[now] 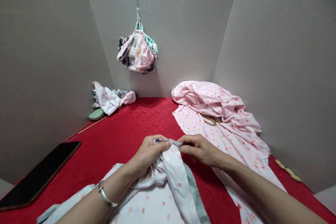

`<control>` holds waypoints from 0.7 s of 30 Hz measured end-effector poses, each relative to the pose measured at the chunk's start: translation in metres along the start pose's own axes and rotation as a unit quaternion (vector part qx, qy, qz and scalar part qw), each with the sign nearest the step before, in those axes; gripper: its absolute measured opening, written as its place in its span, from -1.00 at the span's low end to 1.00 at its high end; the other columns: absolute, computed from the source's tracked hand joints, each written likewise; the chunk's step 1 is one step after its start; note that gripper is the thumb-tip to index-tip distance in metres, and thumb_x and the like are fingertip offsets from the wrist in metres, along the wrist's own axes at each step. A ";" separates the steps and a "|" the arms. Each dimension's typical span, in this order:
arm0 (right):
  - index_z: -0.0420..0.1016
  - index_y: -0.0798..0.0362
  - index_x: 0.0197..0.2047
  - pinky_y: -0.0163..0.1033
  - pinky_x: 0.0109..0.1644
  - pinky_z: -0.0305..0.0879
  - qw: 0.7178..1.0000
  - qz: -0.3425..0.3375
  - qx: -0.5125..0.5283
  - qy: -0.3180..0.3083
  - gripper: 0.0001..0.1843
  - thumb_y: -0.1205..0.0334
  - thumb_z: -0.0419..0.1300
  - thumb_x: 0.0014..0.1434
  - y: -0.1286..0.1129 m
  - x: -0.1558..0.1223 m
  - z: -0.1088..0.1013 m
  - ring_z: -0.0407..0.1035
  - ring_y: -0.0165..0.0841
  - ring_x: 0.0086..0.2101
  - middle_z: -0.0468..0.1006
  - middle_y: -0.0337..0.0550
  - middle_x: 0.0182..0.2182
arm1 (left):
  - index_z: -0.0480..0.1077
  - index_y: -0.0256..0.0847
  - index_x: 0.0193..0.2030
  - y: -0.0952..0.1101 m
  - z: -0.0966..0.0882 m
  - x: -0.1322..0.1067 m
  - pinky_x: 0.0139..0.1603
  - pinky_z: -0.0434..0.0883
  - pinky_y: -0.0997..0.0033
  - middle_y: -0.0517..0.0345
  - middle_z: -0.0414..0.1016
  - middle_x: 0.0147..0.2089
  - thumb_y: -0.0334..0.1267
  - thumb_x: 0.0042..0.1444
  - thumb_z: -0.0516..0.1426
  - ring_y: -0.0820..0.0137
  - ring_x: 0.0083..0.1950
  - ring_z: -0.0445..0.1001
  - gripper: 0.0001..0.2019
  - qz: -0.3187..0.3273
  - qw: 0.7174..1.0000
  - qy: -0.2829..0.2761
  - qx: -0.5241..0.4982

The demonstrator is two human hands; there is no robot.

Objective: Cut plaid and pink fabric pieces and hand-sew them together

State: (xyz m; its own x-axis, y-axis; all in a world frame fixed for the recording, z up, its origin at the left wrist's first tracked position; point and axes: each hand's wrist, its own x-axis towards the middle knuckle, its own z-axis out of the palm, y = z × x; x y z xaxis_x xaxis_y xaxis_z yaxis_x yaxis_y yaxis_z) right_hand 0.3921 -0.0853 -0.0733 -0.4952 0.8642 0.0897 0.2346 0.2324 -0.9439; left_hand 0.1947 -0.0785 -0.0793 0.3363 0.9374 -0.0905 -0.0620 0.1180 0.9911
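My left hand (147, 154) is closed on a bunched fold of a white garment with pink dots and grey-green trim (168, 189), which lies on the red cloth in front of me. A silver bangle sits on that wrist. My right hand (200, 148) pinches the same garment's top edge, just right of the left hand, fingertips almost touching it.
A pink dotted garment (220, 115) with a hanger under it spreads at the right. A small pile of clothes (111, 98) lies at the back left, a bundle on a hanger (138, 50) hangs on the back panel, a dark phone (39, 175) lies left. Grey panels enclose the red table (126, 129).
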 end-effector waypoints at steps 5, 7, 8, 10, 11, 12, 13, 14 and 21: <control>0.53 0.14 -0.28 -0.42 -0.59 0.09 0.995 0.055 0.062 -0.052 -0.72 0.09 0.21 0.06 -0.006 -0.002 -0.008 0.13 -0.56 -0.65 0.33 -0.34 -0.58 | 0.42 -0.32 -0.47 0.004 -0.003 -0.004 -0.52 0.09 0.56 0.27 0.31 -0.59 -0.20 -0.10 0.25 0.57 -0.56 0.20 -0.80 -0.028 0.999 -0.034 0.002; 0.54 0.15 -0.29 -0.43 -0.59 0.10 0.993 0.064 0.077 -0.069 -0.73 0.10 0.23 0.05 -0.008 -0.003 -0.009 0.13 -0.57 -0.65 0.34 -0.33 -0.59 | 0.41 -0.32 -0.48 0.004 -0.003 -0.005 -0.53 0.07 0.57 0.29 0.28 -0.61 -0.20 -0.11 0.26 0.58 -0.57 0.18 -0.79 -0.032 0.998 -0.046 0.005; 0.54 0.16 -0.28 -0.43 -0.59 0.11 0.991 0.067 0.083 -0.077 -0.73 0.11 0.24 0.05 -0.008 -0.003 -0.010 0.13 -0.58 -0.65 0.34 -0.34 -0.59 | 0.41 -0.32 -0.48 0.004 -0.004 -0.006 -0.54 0.06 0.56 0.29 0.28 -0.61 -0.20 -0.12 0.26 0.59 -0.58 0.17 -0.79 -0.033 0.998 -0.050 0.006; 0.55 0.16 -0.28 -0.44 -0.59 0.11 0.989 0.069 0.095 -0.089 -0.73 0.11 0.25 0.05 -0.009 -0.003 -0.011 0.14 -0.58 -0.65 0.32 -0.35 -0.62 | 0.41 -0.33 -0.48 0.005 -0.004 -0.006 -0.54 0.06 0.56 0.29 0.27 -0.61 -0.19 -0.13 0.26 0.59 -0.58 0.17 -0.78 -0.035 0.998 -0.057 0.007; 0.55 0.16 -0.27 -0.44 -0.59 0.11 0.988 0.069 0.100 -0.094 -0.72 0.11 0.25 0.04 -0.009 -0.003 -0.011 0.14 -0.58 -0.66 0.32 -0.36 -0.63 | 0.42 -0.33 -0.48 0.005 -0.004 -0.006 -0.53 0.06 0.56 0.29 0.28 -0.60 -0.19 -0.14 0.27 0.59 -0.57 0.17 -0.78 -0.037 0.997 -0.061 0.007; 0.55 0.17 -0.27 -0.44 -0.59 0.11 0.987 0.070 0.106 -0.099 -0.72 0.11 0.25 0.04 -0.009 -0.003 -0.012 0.14 -0.58 -0.66 0.31 -0.37 -0.63 | 0.42 -0.33 -0.47 0.005 -0.004 -0.006 -0.53 0.06 0.56 0.29 0.28 -0.60 -0.19 -0.14 0.27 0.59 -0.57 0.17 -0.78 -0.039 0.997 -0.064 0.006; 0.55 0.16 -0.27 -0.44 -0.59 0.10 0.986 0.072 0.111 -0.103 -0.72 0.11 0.25 0.04 -0.009 -0.003 -0.012 0.14 -0.58 -0.66 0.31 -0.37 -0.64 | 0.42 -0.33 -0.47 0.005 -0.004 -0.006 -0.53 0.06 0.56 0.28 0.29 -0.60 -0.18 -0.14 0.27 0.59 -0.57 0.18 -0.78 -0.041 0.997 -0.067 0.005; 0.55 0.16 -0.26 -0.44 -0.59 0.09 0.985 0.073 0.114 -0.107 -0.72 0.12 0.25 0.05 -0.009 -0.003 -0.012 0.14 -0.58 -0.66 0.31 -0.37 -0.64 | 0.43 -0.33 -0.47 0.005 -0.005 -0.006 -0.52 0.07 0.56 0.28 0.29 -0.59 -0.18 -0.14 0.27 0.58 -0.57 0.19 -0.78 -0.044 0.997 -0.071 0.002; 0.57 0.15 -0.23 -0.43 -0.59 0.04 0.982 0.073 0.122 -0.125 -0.71 0.10 0.25 0.05 -0.009 -0.004 -0.012 0.13 -0.58 -0.66 0.33 -0.36 -0.63 | 0.43 -0.32 -0.47 0.003 -0.007 -0.005 -0.53 0.08 0.56 0.27 0.32 -0.60 -0.18 -0.16 0.29 0.58 -0.58 0.20 -0.77 -0.056 0.995 -0.083 -0.023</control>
State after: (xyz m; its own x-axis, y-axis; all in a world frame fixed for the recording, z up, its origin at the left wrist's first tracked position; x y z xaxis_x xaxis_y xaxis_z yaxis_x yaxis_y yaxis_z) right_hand 0.4021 -0.0849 -0.0612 -0.6681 0.7367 -0.1040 0.1258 -0.0259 -0.9917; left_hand 0.1866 -0.0808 -0.0765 0.4942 0.8506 -0.1797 -0.0564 0.2376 0.9697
